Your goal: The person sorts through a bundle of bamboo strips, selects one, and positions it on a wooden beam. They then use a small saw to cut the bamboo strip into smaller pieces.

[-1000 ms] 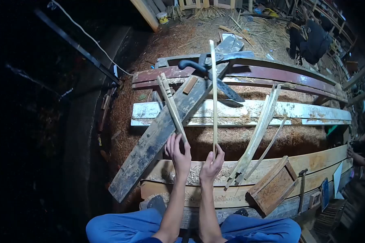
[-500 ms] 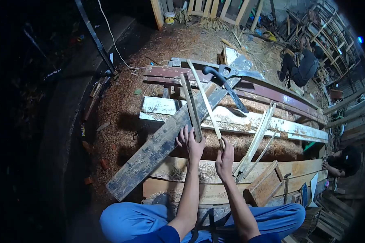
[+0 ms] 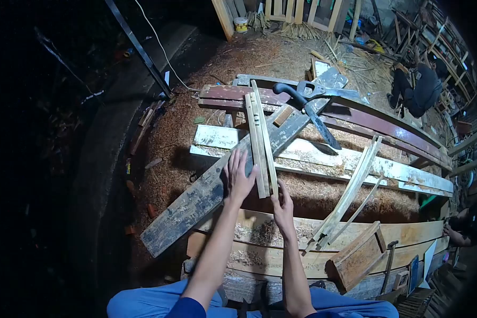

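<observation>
My left hand (image 3: 239, 177) rests with fingers spread on a weathered plank (image 3: 188, 214), just left of a wooden strip (image 3: 258, 153) that bears short dark marks near its upper part. Lying close along that strip's right side is a thinner wooden strip (image 3: 267, 139). The fingers of my right hand (image 3: 283, 209) are closed at the thin strip's lower end. Beyond my hands, a small wood block (image 3: 284, 115) sits on the plank. A black-handled tool (image 3: 305, 105) lies across the plank beside a hand saw (image 3: 331, 93).
White boards (image 3: 323, 158) and reddish-brown beams (image 3: 376, 123) cross the work area. More strips (image 3: 350, 193) lean at right, near a wooden box-like piece (image 3: 358, 257) and a hammer (image 3: 389, 265). Shavings cover the ground. A person (image 3: 421, 87) crouches far right; another person's head (image 3: 471, 222) shows at the right edge.
My left hand has come off the marked strip and moved left onto the plank. The two strips, apart at the bottom before, now lie side by side. The camera view has shifted.
</observation>
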Demonstrator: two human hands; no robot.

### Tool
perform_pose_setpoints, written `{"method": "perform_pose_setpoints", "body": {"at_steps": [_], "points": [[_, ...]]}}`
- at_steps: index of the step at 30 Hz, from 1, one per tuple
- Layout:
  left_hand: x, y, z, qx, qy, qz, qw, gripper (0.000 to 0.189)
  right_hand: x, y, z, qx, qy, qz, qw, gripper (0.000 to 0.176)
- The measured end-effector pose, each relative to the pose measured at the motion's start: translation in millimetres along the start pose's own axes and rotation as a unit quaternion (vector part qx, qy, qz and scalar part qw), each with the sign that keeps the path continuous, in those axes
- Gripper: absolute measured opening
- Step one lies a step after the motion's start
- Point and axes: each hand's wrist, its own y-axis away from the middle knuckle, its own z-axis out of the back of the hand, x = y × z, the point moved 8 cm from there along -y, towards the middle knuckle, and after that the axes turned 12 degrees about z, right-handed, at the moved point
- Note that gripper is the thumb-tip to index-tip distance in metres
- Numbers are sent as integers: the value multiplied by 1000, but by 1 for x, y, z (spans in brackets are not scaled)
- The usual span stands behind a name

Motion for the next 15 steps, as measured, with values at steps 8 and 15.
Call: {"method": "perform_pose_setpoints", "body": {"at_steps": [8,15], "points": [[-9,-10,-10,16,-200,-55,978,52,18,-16,7,16,141,-40,989,51],[-13,-9,-7,30,-173,-49,983,57,24,-16,1,10,186,9,983,45]]}}
